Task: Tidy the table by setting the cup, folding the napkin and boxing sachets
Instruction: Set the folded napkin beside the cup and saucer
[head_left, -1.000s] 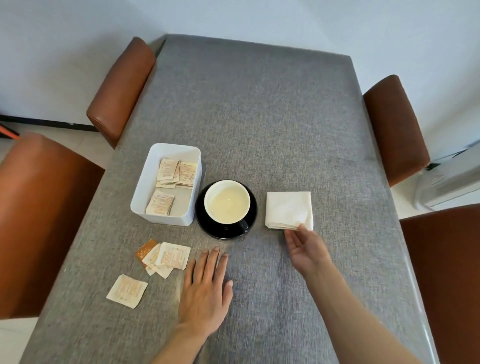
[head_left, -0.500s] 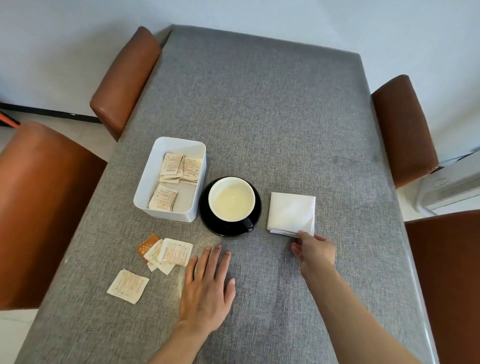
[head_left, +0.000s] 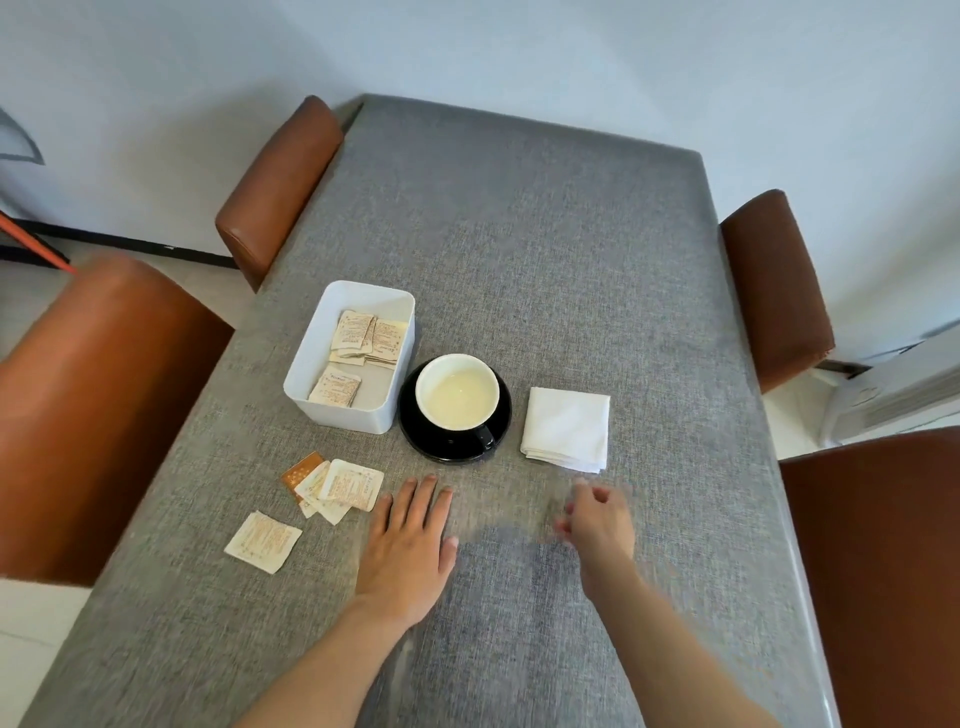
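A cup (head_left: 457, 392) with a white inside stands on a black saucer (head_left: 422, 439) mid-table. To its right lies a folded white napkin (head_left: 567, 428). To its left a white box (head_left: 317, 358) holds several sachets (head_left: 366, 338). More loose sachets (head_left: 337, 486) lie in front of the box, one sachet (head_left: 263, 541) apart nearer me. My left hand (head_left: 408, 545) rests flat on the cloth, fingers spread, right of the loose sachets. My right hand (head_left: 597, 522) is blurred, below the napkin and clear of it, holding nothing.
The table (head_left: 519, 249) wears a grey cloth. Brown chairs stand around it: two chairs at left (head_left: 104, 395) (head_left: 275, 176), two chairs at right (head_left: 774, 280) (head_left: 878, 561). A white appliance (head_left: 893, 389) sits on the floor at right.
My right hand let go of the napkin's near edge and drew back toward me. The view tilted up. My left hand stayed flat on the table.
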